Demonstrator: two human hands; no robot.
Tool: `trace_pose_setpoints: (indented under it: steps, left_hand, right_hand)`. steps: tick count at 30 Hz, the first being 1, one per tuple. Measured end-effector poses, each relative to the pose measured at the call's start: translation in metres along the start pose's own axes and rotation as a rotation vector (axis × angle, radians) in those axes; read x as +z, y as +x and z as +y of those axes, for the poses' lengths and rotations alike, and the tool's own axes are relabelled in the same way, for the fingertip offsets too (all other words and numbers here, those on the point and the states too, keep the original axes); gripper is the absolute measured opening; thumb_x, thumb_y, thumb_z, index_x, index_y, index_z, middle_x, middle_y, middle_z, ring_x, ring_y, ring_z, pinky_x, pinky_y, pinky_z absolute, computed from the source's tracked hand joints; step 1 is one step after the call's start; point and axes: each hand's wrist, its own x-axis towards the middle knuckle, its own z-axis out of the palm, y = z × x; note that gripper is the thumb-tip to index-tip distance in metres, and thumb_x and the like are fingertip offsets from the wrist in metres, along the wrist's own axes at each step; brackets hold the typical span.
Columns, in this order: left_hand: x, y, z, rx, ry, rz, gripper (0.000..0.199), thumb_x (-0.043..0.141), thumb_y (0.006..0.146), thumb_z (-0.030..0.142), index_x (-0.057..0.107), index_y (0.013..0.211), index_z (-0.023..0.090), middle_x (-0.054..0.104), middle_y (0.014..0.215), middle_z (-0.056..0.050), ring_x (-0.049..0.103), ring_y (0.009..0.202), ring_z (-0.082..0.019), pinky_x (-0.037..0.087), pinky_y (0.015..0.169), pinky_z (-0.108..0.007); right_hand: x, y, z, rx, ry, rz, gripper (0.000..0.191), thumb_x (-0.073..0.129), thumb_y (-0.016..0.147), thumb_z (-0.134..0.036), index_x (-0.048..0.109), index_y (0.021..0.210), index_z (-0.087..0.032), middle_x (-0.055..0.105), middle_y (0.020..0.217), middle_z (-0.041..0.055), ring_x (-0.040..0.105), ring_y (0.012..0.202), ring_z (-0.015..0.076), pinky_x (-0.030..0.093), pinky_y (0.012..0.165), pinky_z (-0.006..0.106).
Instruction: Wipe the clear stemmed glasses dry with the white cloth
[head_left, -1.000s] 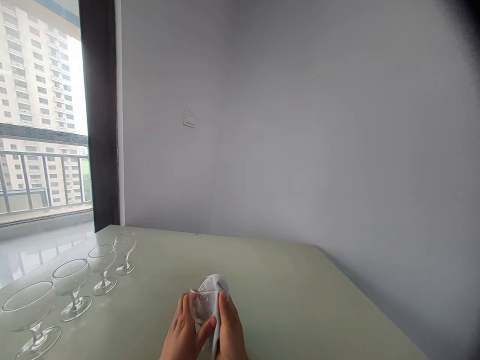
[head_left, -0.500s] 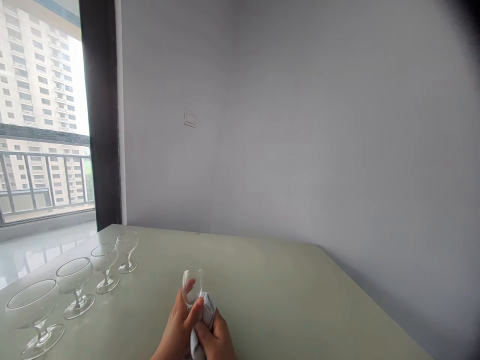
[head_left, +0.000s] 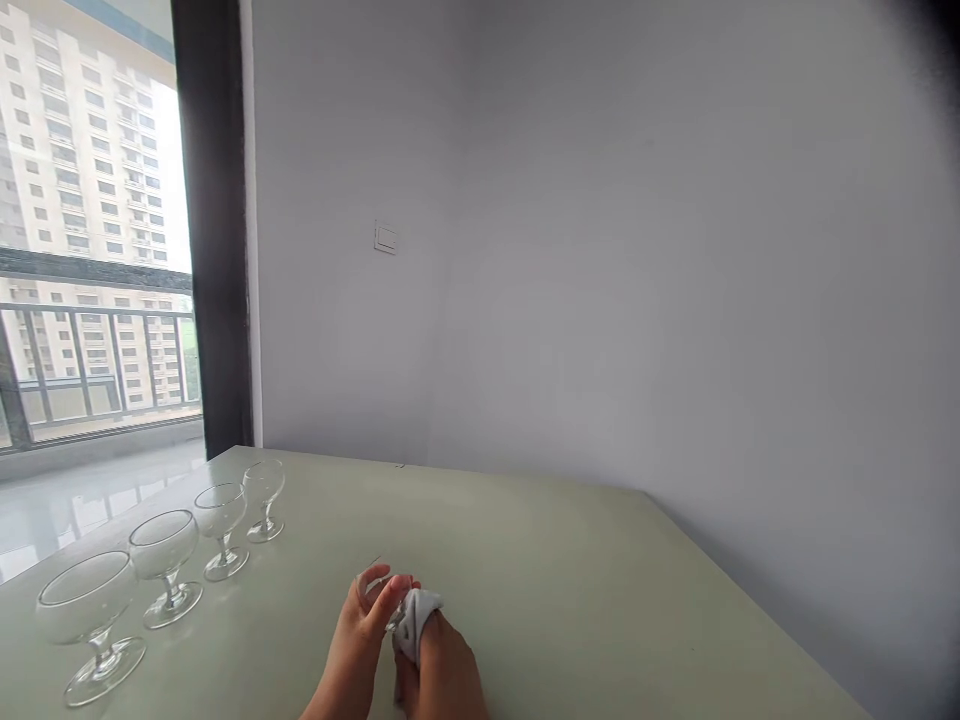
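Observation:
My left hand (head_left: 361,622) is wrapped round a small clear glass (head_left: 373,590), mostly hidden behind its fingers. Against the glass's lower part, my right hand (head_left: 442,660) grips a light grey cloth (head_left: 417,618) that is bunched between the two hands. Both hands are close together above the near middle of the pale green table (head_left: 570,580). Part of the glass near the cloth is covered, so its stem and foot are hard to make out.
Several clear stemmed glasses stand upright in a row at the table's left, the nearest one (head_left: 90,610) largest in view. Behind the table are a grey wall (head_left: 562,250) with a switch (head_left: 385,237) and a window at the left.
The glass has tilted and sunk behind my left fingers. My right hand has turned over with the cloth, its back now showing more. The view has shifted slightly left.

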Motion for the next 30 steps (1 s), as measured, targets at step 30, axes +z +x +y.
trace_pose_setpoints:
  steps: [30]
  left_hand:
    - [-0.01, -0.002, 0.017, 0.367, -0.014, 0.164, 0.052, 0.07, 0.064, 0.047, 0.046, 0.104, 0.022, 0.069, 0.091, -0.007, 0.063, 0.097, -0.03, 0.051, 0.076, -0.038]
  right_hand:
    - [-0.025, 0.003, -0.014, -0.374, -0.043, -0.032, 0.033, 0.049, 0.064, -0.012, 0.063, 0.094, -0.016, 0.061, 0.088, 0.0111, 0.055, 0.081, 0.0235, 0.043, 0.068, 0.032]
